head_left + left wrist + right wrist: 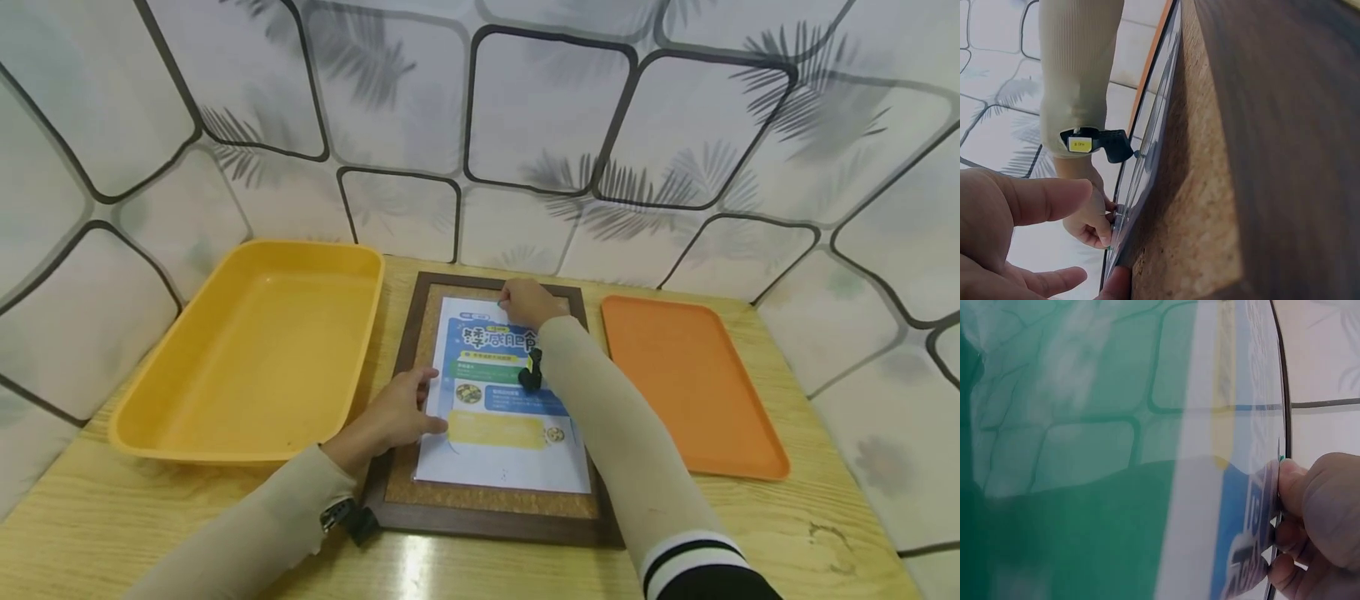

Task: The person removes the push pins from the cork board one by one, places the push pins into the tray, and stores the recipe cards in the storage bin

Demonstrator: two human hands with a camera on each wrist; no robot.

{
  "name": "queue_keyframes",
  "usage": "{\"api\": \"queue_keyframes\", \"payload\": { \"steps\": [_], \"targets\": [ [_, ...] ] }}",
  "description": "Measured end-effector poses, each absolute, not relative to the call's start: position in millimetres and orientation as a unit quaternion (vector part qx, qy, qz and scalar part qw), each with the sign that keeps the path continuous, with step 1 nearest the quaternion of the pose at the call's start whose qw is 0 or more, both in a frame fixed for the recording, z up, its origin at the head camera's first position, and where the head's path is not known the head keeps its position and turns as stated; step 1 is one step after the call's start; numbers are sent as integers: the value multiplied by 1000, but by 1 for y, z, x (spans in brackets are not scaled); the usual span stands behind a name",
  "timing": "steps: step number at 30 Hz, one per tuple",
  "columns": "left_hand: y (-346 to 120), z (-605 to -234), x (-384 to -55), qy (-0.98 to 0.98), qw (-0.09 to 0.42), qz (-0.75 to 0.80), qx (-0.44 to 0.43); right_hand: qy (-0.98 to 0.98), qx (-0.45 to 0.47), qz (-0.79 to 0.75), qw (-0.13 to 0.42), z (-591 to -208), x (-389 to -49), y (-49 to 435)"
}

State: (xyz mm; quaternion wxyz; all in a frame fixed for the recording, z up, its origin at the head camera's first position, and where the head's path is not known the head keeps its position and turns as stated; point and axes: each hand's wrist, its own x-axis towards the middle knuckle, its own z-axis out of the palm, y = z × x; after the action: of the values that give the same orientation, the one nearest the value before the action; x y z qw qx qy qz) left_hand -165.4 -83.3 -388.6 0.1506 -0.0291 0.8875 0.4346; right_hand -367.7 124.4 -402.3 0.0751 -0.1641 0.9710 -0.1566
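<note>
A printed poster sheet (480, 458), glossy and blue, green and yellow, lies on a cork board (517, 502) with a dark wooden frame (495, 523). At the sheet's upper edge my right hand (531, 303) pinches a small green pushpin (1282, 459) between thumb and finger, its tip hidden. The other fingers of that hand rest against the sheet. My left hand (397, 411) lies at the sheet's left edge, thumb and fingers spread. In the left wrist view, one of its fingertips (1117, 282) touches the board beside the sheet.
To the left stands a deep yellow tray (300, 358). A flat orange tray (720, 400) lies right of the board, partly behind my right sleeve. Patterned wall covering (525, 100) rises behind and at both sides of the wooden table (817, 500).
</note>
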Motion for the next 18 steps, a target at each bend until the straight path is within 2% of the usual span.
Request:
{"api": "queue_keyframes", "payload": {
  "steps": [6, 18],
  "targets": [
    [-85, -389, -167, 888, 149, 434, -22, 977, -124, -146, 97, -403, -373, 119],
    [-84, -388, -167, 887, 150, 435, -26, 967, -142, -184, 105, -411, -374, 127]
  ]
}}
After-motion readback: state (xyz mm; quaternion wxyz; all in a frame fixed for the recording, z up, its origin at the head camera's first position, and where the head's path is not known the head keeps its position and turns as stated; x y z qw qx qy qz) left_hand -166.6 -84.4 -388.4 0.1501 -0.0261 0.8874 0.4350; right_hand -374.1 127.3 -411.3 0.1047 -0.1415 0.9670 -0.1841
